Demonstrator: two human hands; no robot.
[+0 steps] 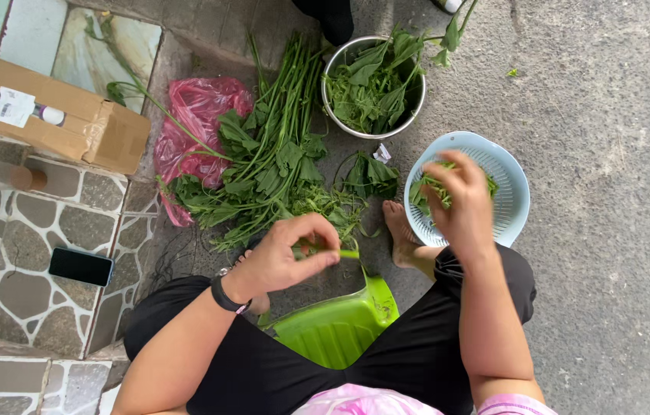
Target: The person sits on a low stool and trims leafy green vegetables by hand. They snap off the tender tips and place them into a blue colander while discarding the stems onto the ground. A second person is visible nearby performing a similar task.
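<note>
My left hand [288, 253] pinches a thin green stem [346, 253] above my knees, a black band on its wrist. My right hand [463, 201] reaches over a pale blue colander [511, 180] and holds a few green stem pieces at its fingertips. More cut greens lie inside the colander. A pile of long leafy green stalks [267, 157] lies on the ground ahead of me, partly on a pink plastic bag [196, 107]. A metal bowl [328, 75] further away holds loose leaves.
I sit on a green plastic stool [336, 327], my bare foot [402, 230] beside the colander. A cardboard box [56, 115] and a black phone [81, 266] rest on the stone-paved step at left. Someone's dark shoe [334, 23] stands beyond the bowl.
</note>
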